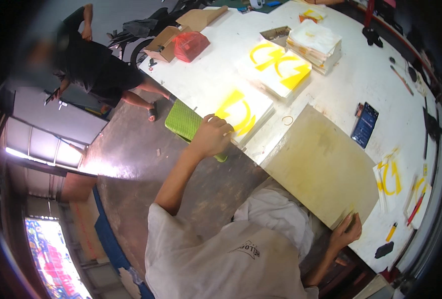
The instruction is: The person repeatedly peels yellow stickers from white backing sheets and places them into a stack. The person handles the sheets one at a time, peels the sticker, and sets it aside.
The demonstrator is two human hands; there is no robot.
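Observation:
At the table's near left edge lies a stack of white sheets (259, 109), its top one marked with yellow strokes. My left hand (212, 136) is at its near corner, fingers curled and pressed together; whether a sheet is pinched in them is hard to see. In front of me a large beige board (323, 167) with yellowish stains lies flat, one corner reaching the table edge. My right hand (347, 230) closes on the board's near right edge, fingers bent over it. Beneath my left hand, beside the table, is a green woven-textured seat or case (182, 119).
More yellow-marked sheets (280, 69) and a taller white stack (316, 44) stand farther back. A phone (365, 125) lies right of the board. A red bag (191, 46) and an open cardboard box (162, 44) occupy the far left corner. Another person (98, 67) stands beyond the table's left side.

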